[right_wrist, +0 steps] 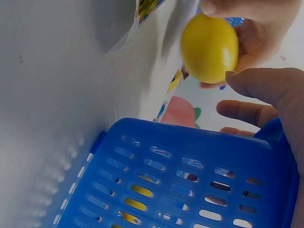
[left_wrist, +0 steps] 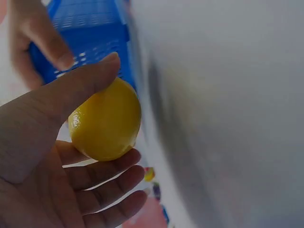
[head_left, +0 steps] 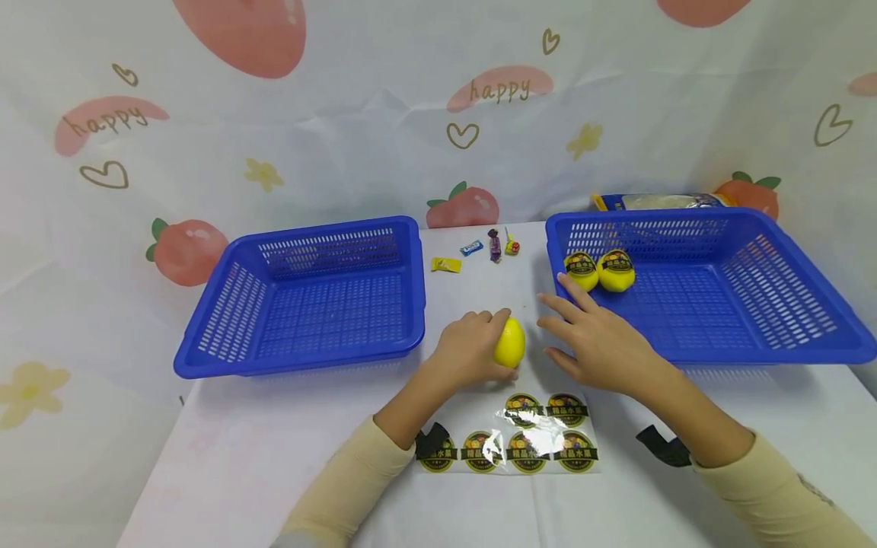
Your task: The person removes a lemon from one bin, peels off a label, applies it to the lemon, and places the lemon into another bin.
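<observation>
Between the two baskets, my left hand [head_left: 469, 350] grips a plain yellow lemon [head_left: 510, 344], thumb on one side and fingers on the other. No label shows on the lemon's visible sides. My right hand [head_left: 603, 342] reaches over the left rim of the right blue basket [head_left: 767, 355], fingers spread and pointing toward the lemon. In the head view a gap lies between those fingers and the lemon. Inside that basket, at its left end, two lemons [head_left: 617, 280] carry dark round stickers. Below the hands lies a clear sheet of round fruit stickers [head_left: 527, 450].
Another blue basket [head_left: 301, 361] stands on the left. Toward the back lie a yellow wrapped candy [head_left: 446, 265], a blue one [head_left: 471, 248], a purple one [head_left: 495, 245] and a lollipop [head_left: 512, 247]. A blue-and-yellow packet [head_left: 664, 201] sits behind the right basket.
</observation>
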Demonstrator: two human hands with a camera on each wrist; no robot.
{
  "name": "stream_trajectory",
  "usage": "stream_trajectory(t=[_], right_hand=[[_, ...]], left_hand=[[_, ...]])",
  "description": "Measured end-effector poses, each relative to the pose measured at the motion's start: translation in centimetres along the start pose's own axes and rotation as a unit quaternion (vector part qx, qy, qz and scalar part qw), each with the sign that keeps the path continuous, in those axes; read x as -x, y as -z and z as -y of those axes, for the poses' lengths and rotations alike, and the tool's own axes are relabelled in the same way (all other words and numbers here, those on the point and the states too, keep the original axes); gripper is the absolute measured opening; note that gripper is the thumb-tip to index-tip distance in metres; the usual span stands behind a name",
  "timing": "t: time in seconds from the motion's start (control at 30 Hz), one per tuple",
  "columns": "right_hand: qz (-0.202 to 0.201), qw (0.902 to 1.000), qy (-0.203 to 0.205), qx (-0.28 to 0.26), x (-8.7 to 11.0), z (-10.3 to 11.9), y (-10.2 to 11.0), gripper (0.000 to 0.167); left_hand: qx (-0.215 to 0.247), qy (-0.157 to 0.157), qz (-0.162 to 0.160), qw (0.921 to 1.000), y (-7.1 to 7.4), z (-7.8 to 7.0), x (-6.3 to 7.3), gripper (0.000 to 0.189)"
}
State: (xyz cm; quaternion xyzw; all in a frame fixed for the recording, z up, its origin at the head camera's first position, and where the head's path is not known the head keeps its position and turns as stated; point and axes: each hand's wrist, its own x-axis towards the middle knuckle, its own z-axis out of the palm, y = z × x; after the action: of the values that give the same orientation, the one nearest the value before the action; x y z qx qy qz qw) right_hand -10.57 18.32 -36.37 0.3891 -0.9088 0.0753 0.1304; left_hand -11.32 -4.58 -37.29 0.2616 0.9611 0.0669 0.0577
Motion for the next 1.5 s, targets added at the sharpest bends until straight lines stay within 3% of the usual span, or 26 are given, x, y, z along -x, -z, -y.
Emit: stream_trajectory(t=[0.13, 0.27, 1.5], right_hand=[[0.002, 1.0, 0.002, -0.002, -0.1, 0.1, 0.0, 0.039], [-0.006, 0.9999, 0.009, 0.003, -0.1, 0.0, 0.1, 0.039], [-0.006, 0.9999, 0.005, 0.011, 0.0, -0.1, -0.1, 0.039]], left_hand=[[0.031, 0.016, 0.029, 0.9989, -1.1, 0.0, -0.3, 0.098], [0.056, 0.026, 0.03, 0.9976, -1.6, 0.3, -0.3, 0.1], [0.09, 0.021, 0.012, 0.9957, -0.9, 0.9, 0.4, 0.09]])
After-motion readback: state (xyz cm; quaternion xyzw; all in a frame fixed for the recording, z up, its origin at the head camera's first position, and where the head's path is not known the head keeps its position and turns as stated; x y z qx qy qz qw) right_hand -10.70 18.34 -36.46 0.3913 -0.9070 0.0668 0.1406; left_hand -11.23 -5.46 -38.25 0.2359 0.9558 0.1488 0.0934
